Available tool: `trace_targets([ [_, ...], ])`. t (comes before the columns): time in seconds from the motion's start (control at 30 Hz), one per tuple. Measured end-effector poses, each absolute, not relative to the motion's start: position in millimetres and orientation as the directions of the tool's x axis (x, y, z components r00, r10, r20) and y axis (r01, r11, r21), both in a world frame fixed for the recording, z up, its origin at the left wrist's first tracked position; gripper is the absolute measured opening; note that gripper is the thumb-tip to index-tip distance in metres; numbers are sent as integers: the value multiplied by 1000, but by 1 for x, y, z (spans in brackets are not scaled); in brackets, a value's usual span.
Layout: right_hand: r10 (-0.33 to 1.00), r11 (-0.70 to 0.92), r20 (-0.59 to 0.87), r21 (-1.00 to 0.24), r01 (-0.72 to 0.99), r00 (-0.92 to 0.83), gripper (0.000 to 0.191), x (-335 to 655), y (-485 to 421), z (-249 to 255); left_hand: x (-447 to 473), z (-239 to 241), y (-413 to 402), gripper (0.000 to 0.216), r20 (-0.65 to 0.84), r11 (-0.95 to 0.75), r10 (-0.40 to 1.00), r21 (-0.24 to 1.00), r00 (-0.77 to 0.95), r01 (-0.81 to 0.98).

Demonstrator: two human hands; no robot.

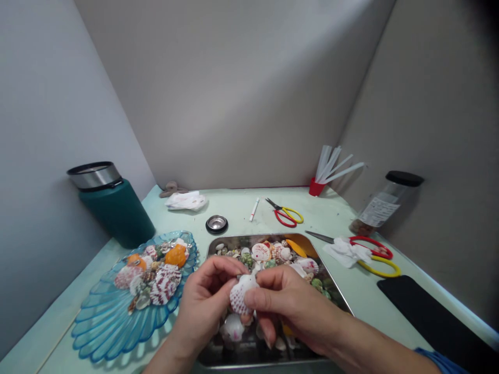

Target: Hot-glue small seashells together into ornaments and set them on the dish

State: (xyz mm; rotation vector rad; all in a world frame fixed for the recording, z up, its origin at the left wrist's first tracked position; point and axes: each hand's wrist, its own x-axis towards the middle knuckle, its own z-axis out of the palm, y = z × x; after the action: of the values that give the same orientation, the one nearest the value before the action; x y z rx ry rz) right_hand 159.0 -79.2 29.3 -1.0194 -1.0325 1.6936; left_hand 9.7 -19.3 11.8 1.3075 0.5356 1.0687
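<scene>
Both my hands meet over the near part of a metal tray (343,301) filled with several seashells. My left hand (202,306) and my right hand (284,304) pinch the same white and pink scallop shell (239,295) between thumbs and fingers. The shell is held just above the tray. To the left lies a blue scallop-shaped glass plate (101,327) with several shells arranged on it, among them orange ones (176,255) and striped red and white ones (166,283).
A teal flask (113,205) stands at the left wall. Behind the tray lie a small metal cap (217,224), a white tube (254,209), small scissors (286,214), a red cup of white sticks (317,186), larger scissors on tissue (370,254), a jar (384,205) and a black phone (424,311).
</scene>
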Motion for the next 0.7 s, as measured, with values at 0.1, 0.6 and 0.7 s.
trace_targets([
  [0.1, 964, -207, -167, -960, -190, -209, 26, 157, -79, 32, 10, 10, -20, 6, 173, -33, 881, 951, 441, -307],
  [0.6, 846, 381, 523, -453, 806, -106, 25, 164, -89, 32, 15, 15, -22, 23, -38, 137, 883, 974, 469, -180],
  [0.7, 856, 370, 506, -450, 813, -109, 22, 163, -89, 32, 15, 14, -21, 19, -38, 133, 897, 973, 441, -187],
])
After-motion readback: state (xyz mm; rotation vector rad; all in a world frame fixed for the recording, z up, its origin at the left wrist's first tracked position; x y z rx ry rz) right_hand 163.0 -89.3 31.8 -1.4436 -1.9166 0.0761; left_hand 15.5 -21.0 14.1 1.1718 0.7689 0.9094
